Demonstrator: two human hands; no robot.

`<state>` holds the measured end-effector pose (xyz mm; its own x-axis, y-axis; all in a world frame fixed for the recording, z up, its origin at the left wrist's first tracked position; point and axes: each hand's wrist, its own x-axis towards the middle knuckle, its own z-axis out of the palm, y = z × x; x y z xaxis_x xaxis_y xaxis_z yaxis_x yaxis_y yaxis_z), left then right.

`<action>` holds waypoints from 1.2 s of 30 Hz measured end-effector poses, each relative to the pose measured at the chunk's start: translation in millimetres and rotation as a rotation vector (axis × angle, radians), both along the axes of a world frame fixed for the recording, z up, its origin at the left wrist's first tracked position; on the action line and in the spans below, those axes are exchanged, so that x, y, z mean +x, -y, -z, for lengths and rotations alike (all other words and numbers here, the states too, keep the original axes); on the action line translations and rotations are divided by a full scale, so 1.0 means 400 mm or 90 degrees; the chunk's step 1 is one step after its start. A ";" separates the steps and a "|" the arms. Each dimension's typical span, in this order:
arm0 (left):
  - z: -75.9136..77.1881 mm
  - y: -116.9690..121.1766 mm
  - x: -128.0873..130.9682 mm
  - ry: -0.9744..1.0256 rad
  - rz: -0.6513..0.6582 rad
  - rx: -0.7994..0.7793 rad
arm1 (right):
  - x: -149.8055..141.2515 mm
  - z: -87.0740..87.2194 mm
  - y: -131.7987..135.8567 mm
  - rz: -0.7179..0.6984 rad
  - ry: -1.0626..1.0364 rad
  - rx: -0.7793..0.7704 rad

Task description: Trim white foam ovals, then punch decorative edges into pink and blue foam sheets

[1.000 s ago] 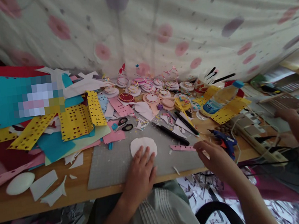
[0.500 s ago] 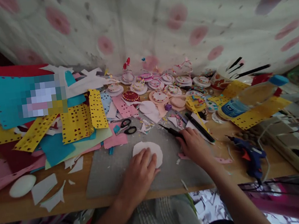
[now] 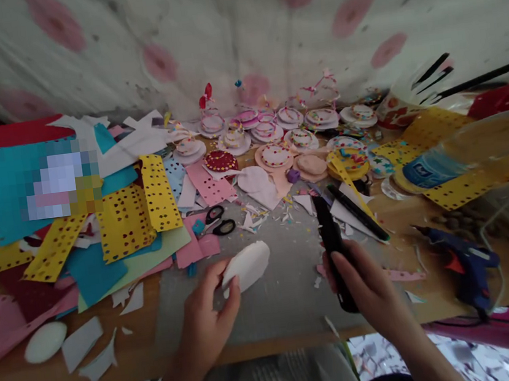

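Note:
My left hand [image 3: 211, 307] pinches a white round foam disc [image 3: 248, 267] between thumb and fingers, tilted up off the grey mat [image 3: 278, 308]. My right hand [image 3: 360, 273] is wrapped around a black utility knife [image 3: 332, 236], held upright with its narrow end pointing away from me; I cannot make out the blade. Just beyond the disc lie black-handled scissors [image 3: 221, 219] and small paper scraps [image 3: 258, 218]. A black marker [image 3: 359, 213] rests to the right of the knife.
Several small decorated hats [image 3: 273, 156] stand at the back. Coloured foam sheets [image 3: 126, 221] pile up on the left, near a white oval piece [image 3: 45, 342]. A blue glue gun [image 3: 470, 266], its cord, and a plastic bottle [image 3: 472, 148] lie on the right.
My left hand has lifted the white disc from the mat and tilted it. My right hand has raised the knife and turned it upright. The view has shifted slightly.

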<state>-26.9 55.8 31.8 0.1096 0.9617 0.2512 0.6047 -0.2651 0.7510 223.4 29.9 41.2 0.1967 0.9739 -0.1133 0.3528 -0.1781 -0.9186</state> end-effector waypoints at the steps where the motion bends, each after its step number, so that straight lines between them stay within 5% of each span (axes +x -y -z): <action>1: 0.002 0.005 0.000 0.046 -0.013 -0.052 | -0.014 -0.002 0.002 -0.004 -0.020 -0.012; 4: 0.002 0.017 -0.002 0.201 -0.036 -0.182 | -0.054 -0.009 0.001 -0.048 -0.061 -0.037; 7: -0.008 0.020 -0.003 0.258 -0.023 -0.209 | -0.091 -0.016 -0.007 -0.097 -0.047 -0.015; 18: -0.018 0.038 0.022 0.021 0.084 -0.065 | -0.160 -0.013 0.041 -0.212 0.005 0.000; 27: -0.015 0.042 0.028 -0.024 0.090 0.013 | -0.079 -0.065 0.050 -0.261 0.257 0.157; 36: 0.000 0.053 0.019 -0.043 0.106 0.024 | -0.029 -0.101 0.074 -0.313 0.360 0.165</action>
